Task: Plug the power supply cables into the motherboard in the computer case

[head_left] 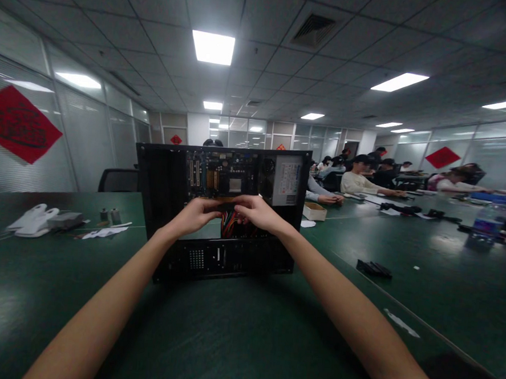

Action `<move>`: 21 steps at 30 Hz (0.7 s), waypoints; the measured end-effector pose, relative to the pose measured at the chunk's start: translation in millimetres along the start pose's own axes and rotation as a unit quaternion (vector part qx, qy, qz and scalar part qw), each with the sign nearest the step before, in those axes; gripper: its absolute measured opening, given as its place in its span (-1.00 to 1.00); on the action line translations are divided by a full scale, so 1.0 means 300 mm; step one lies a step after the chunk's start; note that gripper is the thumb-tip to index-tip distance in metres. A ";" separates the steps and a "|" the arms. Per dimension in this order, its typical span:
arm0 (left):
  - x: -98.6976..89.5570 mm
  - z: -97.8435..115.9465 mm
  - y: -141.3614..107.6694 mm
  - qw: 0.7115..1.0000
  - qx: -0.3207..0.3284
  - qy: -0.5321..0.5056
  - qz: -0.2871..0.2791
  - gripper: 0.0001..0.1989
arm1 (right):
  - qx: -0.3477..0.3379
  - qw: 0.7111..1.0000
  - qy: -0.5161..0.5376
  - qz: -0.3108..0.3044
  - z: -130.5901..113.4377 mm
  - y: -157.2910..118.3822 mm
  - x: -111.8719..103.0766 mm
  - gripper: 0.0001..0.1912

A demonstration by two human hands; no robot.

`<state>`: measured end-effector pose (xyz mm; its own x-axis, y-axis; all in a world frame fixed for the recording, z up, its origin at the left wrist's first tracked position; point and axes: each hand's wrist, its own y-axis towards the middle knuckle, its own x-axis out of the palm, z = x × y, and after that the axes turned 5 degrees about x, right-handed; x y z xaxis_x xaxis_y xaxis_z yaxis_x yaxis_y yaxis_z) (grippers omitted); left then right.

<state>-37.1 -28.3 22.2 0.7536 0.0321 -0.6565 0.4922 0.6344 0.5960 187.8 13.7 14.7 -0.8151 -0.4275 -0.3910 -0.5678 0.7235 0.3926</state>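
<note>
An open black computer case point(227, 256) stands before me on the green table, its open side facing me. Inside, the motherboard point(219, 176) lies across the upper middle and the power supply point(288, 180) sits at upper right. My left hand point(198, 213) and my right hand point(258, 211) both reach into the case at the motherboard's lower edge. Their fingers are bent and come close together along a thin orange-brown strip; what the fingertips hold is hidden. Just below them hangs a bundle of red, yellow and black cables point(231, 225).
On the left lie white plastic pieces point(37, 220), a grey box point(65, 220) and paper point(107, 232). To the right are a small open carton point(314, 211), a black bundle point(374, 269) and a water bottle point(486, 221). Other people sit at the table farther back.
</note>
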 end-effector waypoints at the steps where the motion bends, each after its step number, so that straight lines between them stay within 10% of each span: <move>1: 0.008 -0.005 0.001 1.000 0.007 -0.014 0.013 -0.63 | -0.005 1.000 0.003 -0.001 0.006 0.005 0.002 -0.73; 10: 0.047 -0.028 0.000 0.977 -0.075 -0.163 0.119 -0.43 | -0.140 0.980 -0.081 0.114 0.040 0.007 0.022 -0.64; 14: 0.035 -0.038 0.005 0.973 -0.097 -0.170 0.123 -0.45 | -0.223 0.932 -0.258 0.123 0.048 -0.007 0.026 -0.56; 21: 0.047 -0.095 0.006 0.998 -0.060 0.021 0.015 -0.63 | -0.086 0.796 -0.594 0.078 0.044 -0.023 0.060 -0.55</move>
<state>-37.9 -4.6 0.9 0.7478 0.0831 -0.6587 0.4120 0.7198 0.5586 178.6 8.2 -6.2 -0.2520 0.5487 -0.7971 -0.5609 0.5884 0.5824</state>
